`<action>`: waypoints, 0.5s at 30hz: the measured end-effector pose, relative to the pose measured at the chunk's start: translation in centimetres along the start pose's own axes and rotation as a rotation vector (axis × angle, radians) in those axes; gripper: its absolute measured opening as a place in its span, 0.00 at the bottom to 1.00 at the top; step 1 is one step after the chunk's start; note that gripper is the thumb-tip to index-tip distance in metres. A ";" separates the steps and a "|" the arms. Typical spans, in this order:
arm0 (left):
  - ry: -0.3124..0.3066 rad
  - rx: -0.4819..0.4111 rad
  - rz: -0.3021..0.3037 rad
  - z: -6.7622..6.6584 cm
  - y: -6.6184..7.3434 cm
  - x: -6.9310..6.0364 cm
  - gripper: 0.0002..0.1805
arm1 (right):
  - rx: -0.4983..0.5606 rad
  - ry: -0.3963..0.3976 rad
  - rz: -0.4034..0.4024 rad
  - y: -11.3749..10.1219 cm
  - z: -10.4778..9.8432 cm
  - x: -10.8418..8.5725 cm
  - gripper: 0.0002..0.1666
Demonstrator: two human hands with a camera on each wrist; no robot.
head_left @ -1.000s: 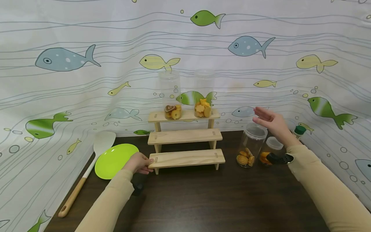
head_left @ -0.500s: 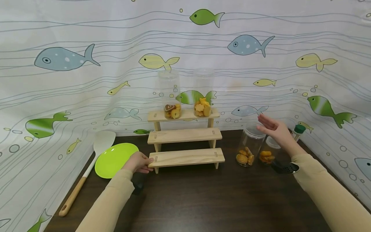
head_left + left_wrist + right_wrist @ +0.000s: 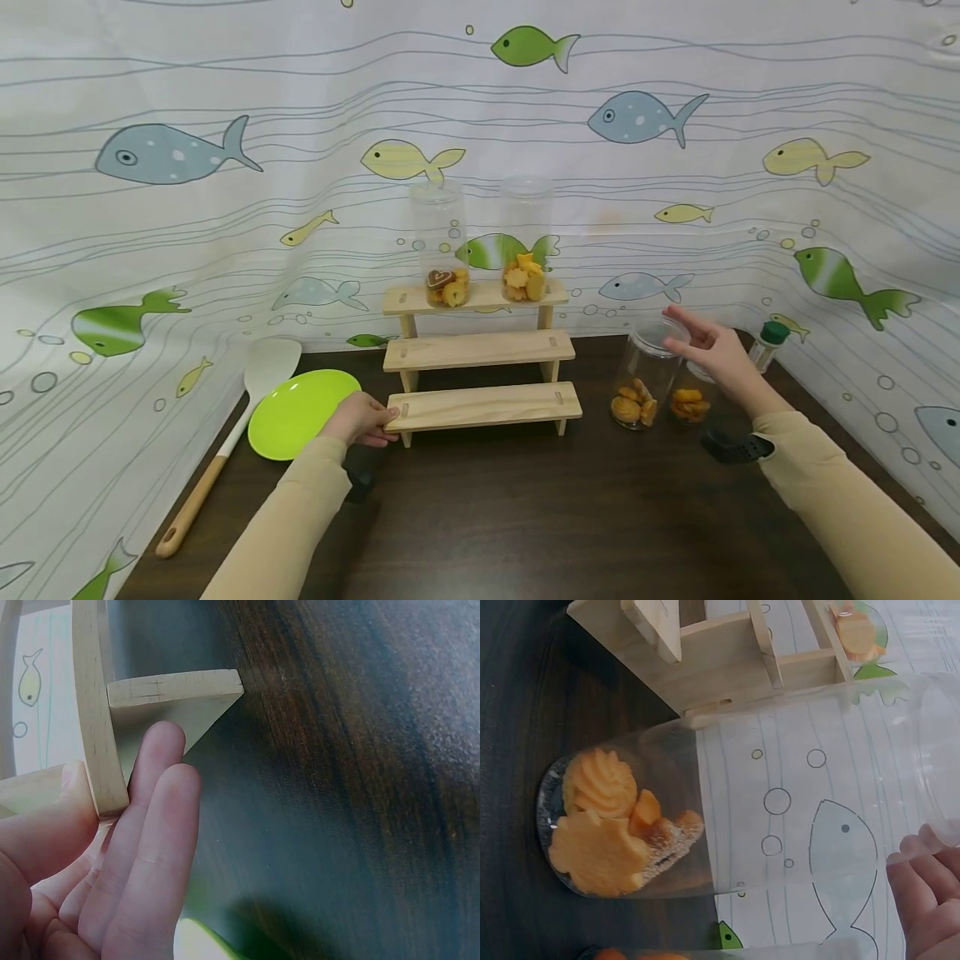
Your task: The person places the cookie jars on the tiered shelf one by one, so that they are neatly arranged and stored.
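Note:
My left hand (image 3: 358, 419) pinches the left end of the lowest step on a three-tier wooden shelf (image 3: 480, 408). In the left wrist view the thumb lies on one face of the board, the fingers (image 3: 169, 817) on the other. My right hand (image 3: 716, 354) is at the lid of a tall clear jar (image 3: 648, 367) with cookies in its bottom. Its fingertips (image 3: 922, 844) touch the lid's edge, not wrapped round it. A shorter cookie jar (image 3: 692, 400) stands just behind, partly covered by that hand. Two tall cookie jars (image 3: 447, 279) (image 3: 525, 275) stand on the top step.
To the left lie a lime-green plate (image 3: 300, 417) and a white spatula (image 3: 272, 367) with a wooden handle. A green-capped shaker (image 3: 771, 342) stands at the far right, near the fish-print backdrop (image 3: 480, 100). Dark wooden table (image 3: 525, 517) spreads in front of the shelf.
My right hand has come down from above the tall jar to its lid, its fingers now at the edge. The left hand stays on the shelf, and the jars have not moved.

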State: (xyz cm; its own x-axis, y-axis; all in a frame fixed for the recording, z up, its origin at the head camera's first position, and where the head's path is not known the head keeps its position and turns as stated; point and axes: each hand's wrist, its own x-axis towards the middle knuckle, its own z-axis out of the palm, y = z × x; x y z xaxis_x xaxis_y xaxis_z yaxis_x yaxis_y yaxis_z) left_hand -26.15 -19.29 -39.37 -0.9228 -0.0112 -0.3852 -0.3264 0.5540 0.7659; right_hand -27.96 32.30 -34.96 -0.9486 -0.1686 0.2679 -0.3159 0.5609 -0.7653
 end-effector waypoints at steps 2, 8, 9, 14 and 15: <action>-0.002 -0.001 0.002 0.0 0.0 0.0 0.18 | -0.012 0.003 -0.001 0.0 0.1 -0.2 0.36; 0.002 -0.010 0.005 0.1 0.0 0.1 0.18 | -0.009 0.014 0.021 0.0 0.3 -0.4 0.37; 0.000 -0.012 0.006 0.0 0.0 0.1 0.18 | -0.008 0.013 0.026 0.0 0.3 -0.4 0.38; -0.003 -0.017 0.006 0.0 0.0 0.1 0.18 | -0.012 0.003 0.047 0.3 0.4 -0.4 0.40; -0.003 -0.018 0.005 0.0 0.0 0.1 0.18 | -0.010 0.003 0.048 0.3 0.4 -0.4 0.40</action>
State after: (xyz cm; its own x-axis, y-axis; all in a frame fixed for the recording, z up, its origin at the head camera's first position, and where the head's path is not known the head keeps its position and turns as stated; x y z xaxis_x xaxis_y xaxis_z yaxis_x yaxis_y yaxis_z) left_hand -26.23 -19.25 -39.42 -0.9238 -0.0061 -0.3829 -0.3256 0.5386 0.7771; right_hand -27.69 32.25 -35.54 -0.9626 -0.1391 0.2324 -0.2695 0.5760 -0.7717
